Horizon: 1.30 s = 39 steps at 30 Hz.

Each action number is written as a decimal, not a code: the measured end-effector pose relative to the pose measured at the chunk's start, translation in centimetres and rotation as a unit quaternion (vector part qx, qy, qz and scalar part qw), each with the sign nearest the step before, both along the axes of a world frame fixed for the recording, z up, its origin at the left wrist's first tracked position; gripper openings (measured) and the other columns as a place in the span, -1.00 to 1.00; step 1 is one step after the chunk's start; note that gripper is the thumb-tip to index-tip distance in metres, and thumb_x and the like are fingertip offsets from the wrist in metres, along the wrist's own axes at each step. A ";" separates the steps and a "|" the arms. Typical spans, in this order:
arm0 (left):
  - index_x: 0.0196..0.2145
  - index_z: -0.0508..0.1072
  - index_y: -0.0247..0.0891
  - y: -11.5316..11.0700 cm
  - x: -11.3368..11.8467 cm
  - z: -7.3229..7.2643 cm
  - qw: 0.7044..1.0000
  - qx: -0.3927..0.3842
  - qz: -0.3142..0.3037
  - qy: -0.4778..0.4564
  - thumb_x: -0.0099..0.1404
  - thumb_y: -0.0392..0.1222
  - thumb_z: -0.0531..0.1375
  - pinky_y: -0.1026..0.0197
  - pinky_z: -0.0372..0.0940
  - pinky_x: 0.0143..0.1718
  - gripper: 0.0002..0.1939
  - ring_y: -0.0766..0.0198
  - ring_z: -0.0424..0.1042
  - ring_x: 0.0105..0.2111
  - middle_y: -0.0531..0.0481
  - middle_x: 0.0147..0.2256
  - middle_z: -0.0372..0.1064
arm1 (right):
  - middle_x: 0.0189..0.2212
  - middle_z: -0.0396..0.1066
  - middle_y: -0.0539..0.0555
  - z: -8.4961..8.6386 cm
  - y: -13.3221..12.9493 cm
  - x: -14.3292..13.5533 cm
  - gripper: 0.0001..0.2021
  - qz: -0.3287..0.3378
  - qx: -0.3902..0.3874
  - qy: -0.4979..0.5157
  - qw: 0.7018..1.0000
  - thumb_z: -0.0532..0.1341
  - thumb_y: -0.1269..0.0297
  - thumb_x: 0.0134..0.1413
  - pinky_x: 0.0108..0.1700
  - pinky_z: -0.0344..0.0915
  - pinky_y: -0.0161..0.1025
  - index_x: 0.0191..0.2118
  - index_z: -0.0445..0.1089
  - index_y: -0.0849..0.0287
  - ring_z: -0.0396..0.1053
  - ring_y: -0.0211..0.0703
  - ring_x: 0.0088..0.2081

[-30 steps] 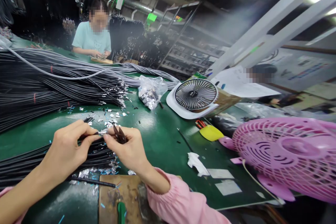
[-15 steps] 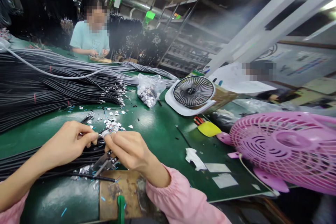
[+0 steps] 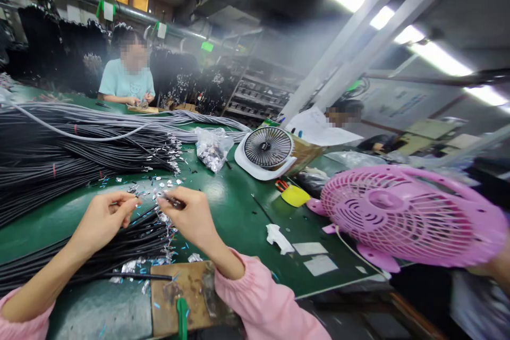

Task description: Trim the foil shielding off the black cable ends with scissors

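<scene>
My left hand [image 3: 107, 219] is closed in a pinch above the green tabletop, on what appears to be the end of a black cable; most of it is hidden by the fingers. Just right of it, my right hand [image 3: 190, 217] curls around dark metal snips [image 3: 174, 202], partly covered by the palm. A small gap separates the two hands. Beneath them lies a bundle of black cables [image 3: 119, 249], its stripped ends showing blue and silver bits. Foil scraps [image 3: 161, 183] lie scattered beyond the fingers.
A larger pile of black cables [image 3: 91, 154] and grey cables [image 3: 191, 118] lies behind. A clear bag of foil scraps [image 3: 214, 151], a white fan [image 3: 268, 147] and a pink fan [image 3: 382, 212] stand rightward. A wooden board [image 3: 191, 287] is in front. A co-worker [image 3: 127, 82] sits opposite.
My hands have drawn apart, and the foil piece between them is gone from the fingers. The snips' blades no longer hang below my right hand. The head view has shifted upward and right.
</scene>
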<state>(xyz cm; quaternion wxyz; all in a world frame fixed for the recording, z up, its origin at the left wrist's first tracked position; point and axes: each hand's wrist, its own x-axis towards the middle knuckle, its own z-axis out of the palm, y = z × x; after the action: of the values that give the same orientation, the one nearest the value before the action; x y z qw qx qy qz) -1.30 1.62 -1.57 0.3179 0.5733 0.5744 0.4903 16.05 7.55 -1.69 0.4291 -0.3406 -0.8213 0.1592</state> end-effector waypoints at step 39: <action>-0.56 0.47 -0.22 -1.2 1.8 -1.3 0.975 0.163 0.133 0.076 0.14 -0.11 0.18 0.35 0.26 -0.66 -0.80 0.33 0.38 -0.66 0.06 -0.62 0.42 | -0.68 0.09 -0.10 -0.6 -1.6 -1.9 -0.77 0.134 -0.051 0.099 0.985 0.15 0.46 -0.10 -0.52 0.02 -0.34 -0.69 0.22 0.18 0.06 -0.35 -0.60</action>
<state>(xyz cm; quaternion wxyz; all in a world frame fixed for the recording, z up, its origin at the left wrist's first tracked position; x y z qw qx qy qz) 0.53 0.43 -2.88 0.1078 0.5712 0.5804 0.5704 14.10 6.00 -2.31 0.4655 -0.2309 -0.8037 0.2900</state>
